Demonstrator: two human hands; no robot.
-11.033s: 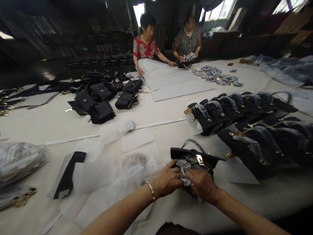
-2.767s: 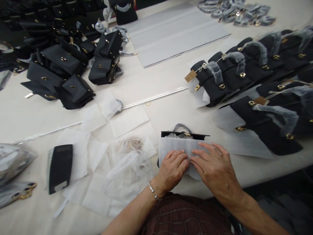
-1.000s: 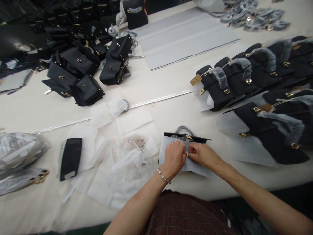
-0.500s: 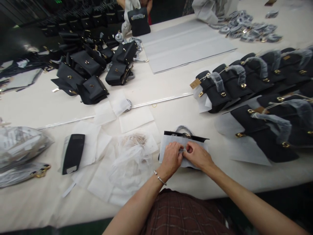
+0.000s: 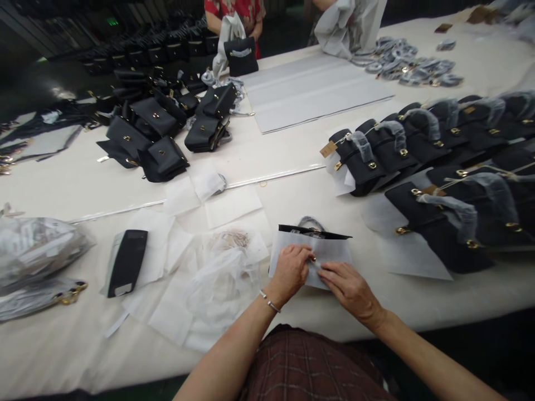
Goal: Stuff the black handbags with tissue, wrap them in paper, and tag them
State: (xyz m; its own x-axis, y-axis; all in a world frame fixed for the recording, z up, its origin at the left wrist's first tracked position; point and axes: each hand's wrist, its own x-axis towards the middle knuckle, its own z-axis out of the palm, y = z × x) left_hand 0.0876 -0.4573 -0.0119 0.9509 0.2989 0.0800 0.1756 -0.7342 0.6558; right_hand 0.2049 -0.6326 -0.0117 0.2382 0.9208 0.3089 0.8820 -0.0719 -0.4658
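Note:
A black handbag (image 5: 339, 235) lies in front of me, its wrapped handle (image 5: 311, 221) pointing away. White tissue paper (image 5: 340, 252) covers most of its near face. My left hand (image 5: 291, 268) rests on the left part of the tissue, fingers bent together beside a small gold metal piece (image 5: 313, 259); what they pinch, if anything, is hidden. On the right side of the tissue is my right hand (image 5: 349, 287), its fingers extended and touching the paper near the gold piece.
Finished-looking black bags (image 5: 443, 223) with wrapped handles stand at right. Loose tissue and a clear plastic bag (image 5: 225, 284) lie left, with a black panel (image 5: 129, 262) beyond. Black bags (image 5: 154, 117) are piled at back left. A person in red (image 5: 240, 14) stands across the table (image 5: 288, 150).
My right hand has moved slightly right and its fingers have straightened from a pinch. The gold piece now shows between my hands. The person in red shows more as the view has shifted.

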